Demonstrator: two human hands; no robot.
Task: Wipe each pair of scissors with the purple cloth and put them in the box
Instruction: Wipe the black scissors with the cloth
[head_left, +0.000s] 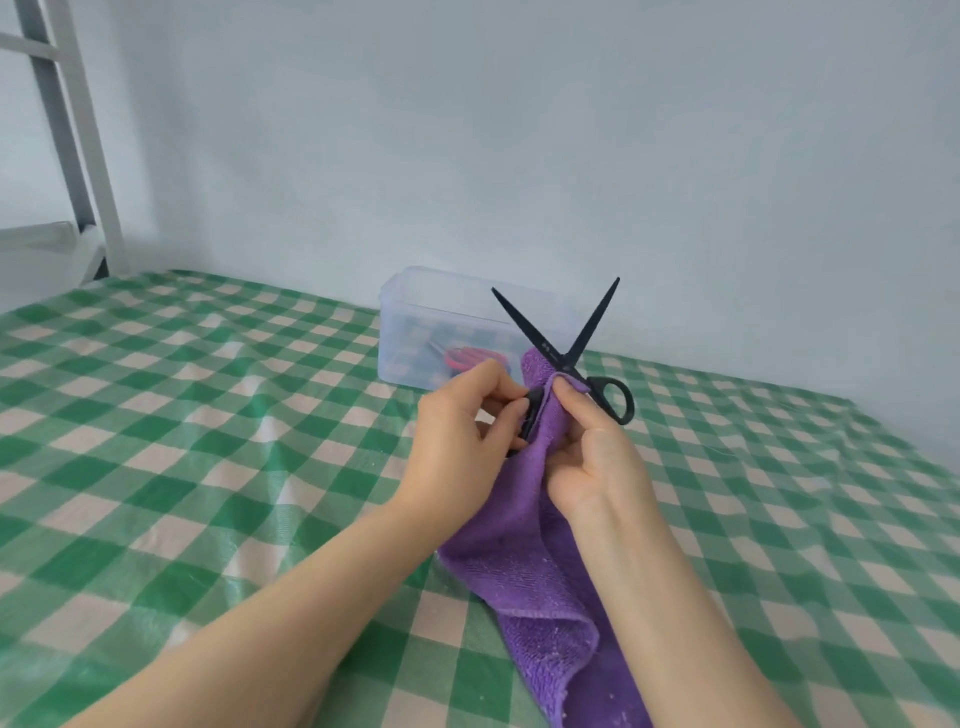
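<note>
Left handle loop of the black scissors (566, 362): mostly hidden behind left hand (462, 431) fingers and purple cloth (524, 545). Pivot covered by cloth under right hand (597, 457) thumb. Blade marking too small to read. Cloth's lower end and both forearms cut off at bottom edge. Clear box (415, 332): contents blurred through the wall; red handles (470, 358) show, number of pairs can't be told. White frame (91, 156), upper left, cut by top and left edges.

The scissors (563, 361) are black all over. The cloth (524, 545) is plain purple. The box (410, 332) is clear, with red handles (467, 356) showing inside. The tablecloth (208, 415) is a green and cream check. The wall (519, 130) is pale blue-grey and the frame (98, 171) white.
</note>
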